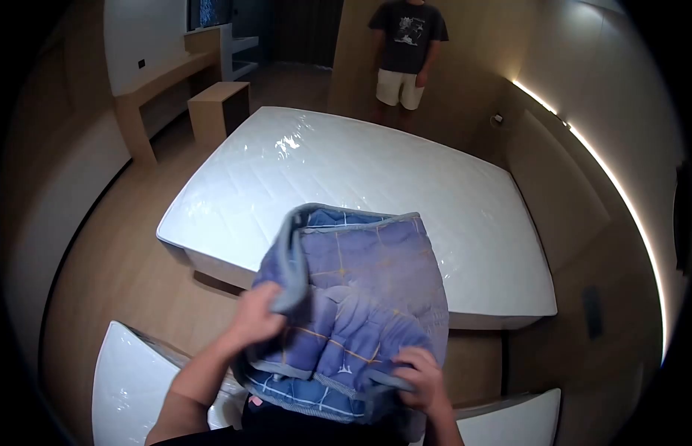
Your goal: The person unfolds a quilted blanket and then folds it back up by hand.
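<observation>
A purple-blue checked, quilted cloth (368, 267) with grey edging hangs bunched in front of me, its far part over the near edge of a white mattress (346, 163). My left hand (260, 314) is closed on the cloth's left edge, where a grey-trimmed fold curls over. At the lower right, my right hand (420, 375) grips the cloth's near edge with bent fingers. Blue checked lining shows along the top and bottom edges. Part of each hand's fingers is hidden by the fabric.
Beyond the mattress stands a person (407, 44) in a dark T-shirt and light shorts. A wooden desk (167, 78) and stool (219, 93) are at the back left. Another plastic-covered mattress (130, 386) lies near me. A light strip (606, 156) runs along the right wall.
</observation>
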`<state>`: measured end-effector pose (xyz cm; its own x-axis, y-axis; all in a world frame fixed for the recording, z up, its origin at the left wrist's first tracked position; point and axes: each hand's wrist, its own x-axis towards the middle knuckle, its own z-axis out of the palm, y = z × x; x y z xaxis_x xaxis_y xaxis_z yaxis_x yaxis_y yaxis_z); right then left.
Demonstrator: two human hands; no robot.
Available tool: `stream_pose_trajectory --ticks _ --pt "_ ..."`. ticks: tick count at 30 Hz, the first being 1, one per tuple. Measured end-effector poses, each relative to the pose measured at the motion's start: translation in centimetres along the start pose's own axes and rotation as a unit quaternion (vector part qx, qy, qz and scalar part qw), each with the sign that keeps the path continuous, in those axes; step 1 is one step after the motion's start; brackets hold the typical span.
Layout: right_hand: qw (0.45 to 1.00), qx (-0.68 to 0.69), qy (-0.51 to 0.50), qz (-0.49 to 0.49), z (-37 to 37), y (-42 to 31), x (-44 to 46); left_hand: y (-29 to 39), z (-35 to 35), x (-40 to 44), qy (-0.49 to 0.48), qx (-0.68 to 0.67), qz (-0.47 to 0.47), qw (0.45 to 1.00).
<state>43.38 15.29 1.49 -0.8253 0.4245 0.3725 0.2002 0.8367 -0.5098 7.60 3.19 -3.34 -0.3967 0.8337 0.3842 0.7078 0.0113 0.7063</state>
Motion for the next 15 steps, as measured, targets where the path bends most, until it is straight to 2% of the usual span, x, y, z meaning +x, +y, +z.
stream_pose_trajectory --ticks 1,3,5,6,8,9,10,12,15 --pt "0.995 -0.08 -0.025 -0.061 0.7 -1.4 2.1 2.0 2.1 -0.1 0.001 -0.005 0.045 0.999" --pt "0.989 -0.087 -0.063 -0.098 1.0 -3.7 5.1 7.1 4.3 -0.1 -0.072 0.005 0.144 0.987" --pt "0.992 -0.063 -0.032 -0.101 3.2 -2.2 5.5 8.9 7.0 -0.6 -0.084 -0.047 0.174 0.98" --pt "0.993 -0.052 -0.017 -0.107 3.8 -1.4 6.0 8.5 7.1 -0.9 -0.078 -0.103 0.139 0.982" --pt "0.993 -0.027 -0.081 -0.08 3.5 -0.4 5.2 7.3 7.1 -1.5 -0.063 -0.216 0.069 0.972" --pt "0.991 -0.013 -0.114 -0.063 3.4 -0.1 4.6 7.0 7.2 -1.9 -0.093 -0.199 0.079 0.972" --pt "0.987 -0.073 -0.125 -0.071 4.1 0.4 4.0 6.2 7.9 -2.3 -0.12 -0.18 0.093 0.972" --pt "0.979 -0.109 -0.137 -0.103 5.0 -0.7 4.5 6.3 7.2 -3.2 -0.176 -0.138 0.111 0.968" --pt "0.976 -0.109 -0.128 -0.136 5.4 -1.8 6.4 6.7 6.9 -4.1 -0.093 -0.17 0.091 0.977"
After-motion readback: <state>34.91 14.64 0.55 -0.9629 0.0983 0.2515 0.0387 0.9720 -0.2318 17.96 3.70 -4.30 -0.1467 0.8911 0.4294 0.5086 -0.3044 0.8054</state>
